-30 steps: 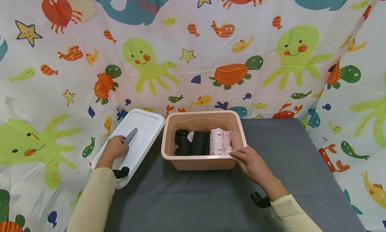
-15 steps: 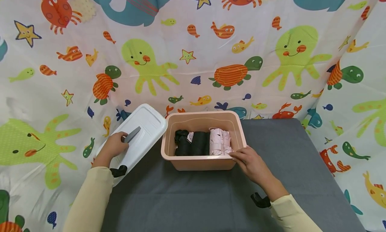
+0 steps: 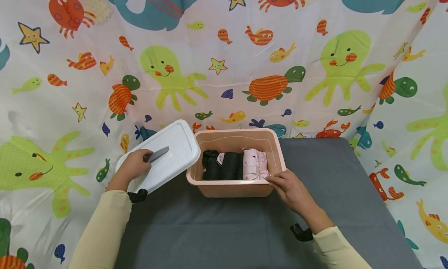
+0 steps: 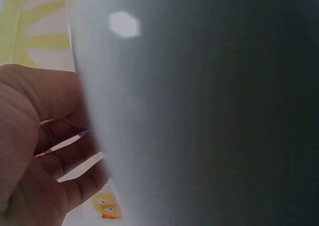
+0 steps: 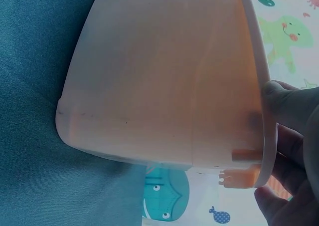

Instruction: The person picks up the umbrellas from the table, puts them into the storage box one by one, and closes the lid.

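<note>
A white plastic lid [image 3: 178, 140] is tilted at the left of a peach storage bin [image 3: 234, 190], its near corner overlapping the bin's left rim in the head view. My left hand [image 3: 133, 166] grips the lid at a grey handle [image 3: 159, 154] on its top. Up close in the left wrist view, the lid [image 4: 199, 106] blocks most of the picture, with curled fingers [image 4: 75, 186] at its edge. My right hand [image 3: 288, 187] pinches the bin's front right corner rim, thumb and fingers on either side. Inside the bin stand black rolled bundles [image 3: 231, 166] and a pale pink bundle [image 3: 254, 164].
A dark grey cloth [image 3: 217, 230] covers the table under the bin. Behind and at both sides hangs a white curtain [image 3: 224, 102] printed with sea animals, close to the bin's back. Black straps [image 3: 301, 233] circle both wrists.
My left hand has swung the lid rightward and turned it, bringing its corner over the bin's left rim. The right hand and the bin have stayed put.
</note>
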`<move>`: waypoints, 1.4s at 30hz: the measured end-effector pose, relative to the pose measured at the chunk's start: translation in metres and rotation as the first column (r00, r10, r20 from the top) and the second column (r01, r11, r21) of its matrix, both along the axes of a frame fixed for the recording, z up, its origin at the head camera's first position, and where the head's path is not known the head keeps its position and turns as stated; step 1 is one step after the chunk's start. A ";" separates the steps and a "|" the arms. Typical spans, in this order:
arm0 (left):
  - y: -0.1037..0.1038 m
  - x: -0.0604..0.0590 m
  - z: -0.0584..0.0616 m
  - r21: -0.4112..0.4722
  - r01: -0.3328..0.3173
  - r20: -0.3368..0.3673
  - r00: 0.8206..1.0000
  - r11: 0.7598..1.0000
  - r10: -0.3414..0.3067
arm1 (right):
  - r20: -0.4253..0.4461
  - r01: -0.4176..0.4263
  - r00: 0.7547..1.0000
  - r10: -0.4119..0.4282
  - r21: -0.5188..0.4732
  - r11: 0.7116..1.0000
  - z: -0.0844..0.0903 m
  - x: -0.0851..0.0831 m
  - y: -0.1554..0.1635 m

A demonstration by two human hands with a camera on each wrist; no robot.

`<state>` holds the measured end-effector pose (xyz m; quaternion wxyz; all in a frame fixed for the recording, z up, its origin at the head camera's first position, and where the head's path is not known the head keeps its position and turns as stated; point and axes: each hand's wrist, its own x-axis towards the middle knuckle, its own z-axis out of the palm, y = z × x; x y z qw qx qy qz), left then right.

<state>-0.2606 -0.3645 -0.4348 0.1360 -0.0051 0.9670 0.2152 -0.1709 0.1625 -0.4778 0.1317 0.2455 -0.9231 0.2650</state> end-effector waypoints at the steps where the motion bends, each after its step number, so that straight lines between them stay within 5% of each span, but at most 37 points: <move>1: 0.001 0.000 0.001 0.004 0.003 0.001 1.000 1.000 -0.003 | 0.000 -0.002 1.000 0.002 -0.004 1.000 0.000 0.000 0.000; 15: 0.026 0.001 0.013 0.024 0.091 -0.048 0.995 0.996 -0.090 | -0.014 -0.006 1.000 0.005 -0.017 1.000 -0.001 0.000 0.003; 28: 0.040 -0.004 0.006 -0.049 0.161 -0.119 0.979 0.986 -0.166 | -0.030 -0.005 1.000 0.003 -0.042 0.999 -0.005 -0.001 0.003; 42: 0.061 -0.007 0.013 -0.106 0.205 -0.139 0.966 0.973 -0.219 | -0.036 0.020 0.999 -0.022 -0.039 0.999 -0.008 0.001 0.003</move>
